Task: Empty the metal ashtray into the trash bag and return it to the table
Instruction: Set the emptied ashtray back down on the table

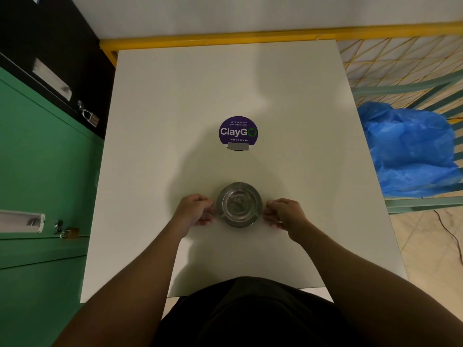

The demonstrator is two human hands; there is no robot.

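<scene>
Left hand (pixel 194 209) & right hand (pixel 284 213) flank metal ashtray (pixel 239 204) on bench (pixel 175 121), fingers loosely curled, gripping nothing; contact w/ rim unclear.

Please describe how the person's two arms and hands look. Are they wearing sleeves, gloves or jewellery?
Both arms are bare along all that shows, with no sleeve edge in view. The left hand and the right hand carry no gloves, and no rings, watch or bracelet can be seen. The only clothing visible is a dark garment over the torso.
</scene>
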